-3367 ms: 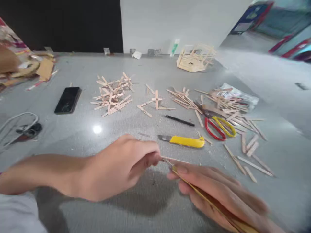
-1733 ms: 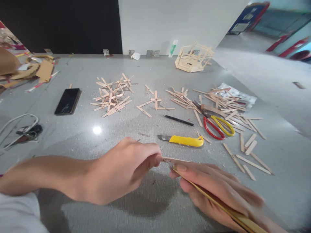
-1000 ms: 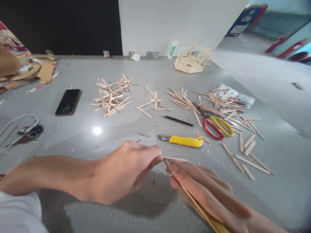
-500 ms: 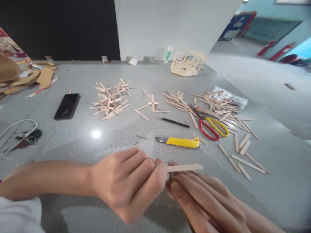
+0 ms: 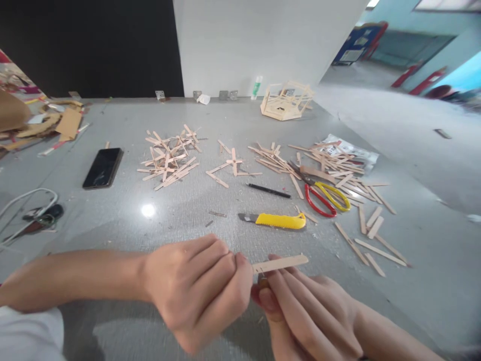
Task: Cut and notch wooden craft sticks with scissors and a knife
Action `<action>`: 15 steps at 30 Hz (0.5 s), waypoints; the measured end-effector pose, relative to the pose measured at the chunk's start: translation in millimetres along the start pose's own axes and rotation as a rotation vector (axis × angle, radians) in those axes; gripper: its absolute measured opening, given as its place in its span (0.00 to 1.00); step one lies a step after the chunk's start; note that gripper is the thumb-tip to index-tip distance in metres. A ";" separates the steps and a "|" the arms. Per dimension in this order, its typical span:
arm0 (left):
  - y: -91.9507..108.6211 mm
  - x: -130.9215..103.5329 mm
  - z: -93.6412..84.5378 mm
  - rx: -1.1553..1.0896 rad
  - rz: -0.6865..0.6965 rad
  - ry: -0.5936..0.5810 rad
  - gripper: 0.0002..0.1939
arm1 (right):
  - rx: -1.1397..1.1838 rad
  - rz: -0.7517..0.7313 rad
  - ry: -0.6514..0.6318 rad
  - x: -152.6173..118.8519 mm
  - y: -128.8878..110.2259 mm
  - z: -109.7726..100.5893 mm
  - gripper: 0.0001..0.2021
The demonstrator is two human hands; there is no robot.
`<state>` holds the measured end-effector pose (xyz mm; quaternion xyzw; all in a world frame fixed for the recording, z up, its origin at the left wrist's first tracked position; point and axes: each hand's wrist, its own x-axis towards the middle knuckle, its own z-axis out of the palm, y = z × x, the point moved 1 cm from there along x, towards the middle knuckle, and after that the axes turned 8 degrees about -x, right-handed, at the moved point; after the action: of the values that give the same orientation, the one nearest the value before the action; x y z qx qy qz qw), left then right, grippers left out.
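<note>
Near the front of the grey table, my left hand (image 5: 201, 291) is closed on one end of a flat wooden stick (image 5: 283, 263), whose other end points right. Beside it, my right hand (image 5: 306, 311) has its fingers pressed together around a small object with a thin metal tip, mostly hidden, which meets the stick near my left fingertips. Beyond the hands lies a yellow utility knife (image 5: 281, 221) with its blade to the left. A black pen (image 5: 268, 190) is farther back. Scissors (image 5: 319, 193) with red and yellow handles rest to the right.
Stick piles lie at left (image 5: 171, 158) and right (image 5: 338, 168), with a few joined sticks (image 5: 233, 161) between. A stick frame (image 5: 285, 105) and glue tube (image 5: 256, 87) stand at the back. At left are a phone (image 5: 103, 168) and a cable (image 5: 28, 193).
My right hand has shifted slightly left and down, and its thumb is more upright. The stick has tilted a little, its free end higher. The view has shifted slightly.
</note>
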<state>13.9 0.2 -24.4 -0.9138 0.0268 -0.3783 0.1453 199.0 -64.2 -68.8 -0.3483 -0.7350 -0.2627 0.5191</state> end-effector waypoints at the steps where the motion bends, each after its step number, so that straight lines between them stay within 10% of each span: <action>1: 0.4 -0.5 0.5 -0.012 -0.020 0.004 0.12 | -0.002 -0.027 0.002 1.7 1.5 2.1 0.17; 15: 5.2 0.1 -1.2 0.091 0.083 0.038 0.19 | -0.079 0.069 -0.115 1.1 -7.0 -14.3 0.11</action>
<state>13.4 -5.1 -25.0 -0.8970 0.0501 -0.3901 0.2015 201.5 -79.0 -63.3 -0.4083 -0.7403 -0.2530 0.4703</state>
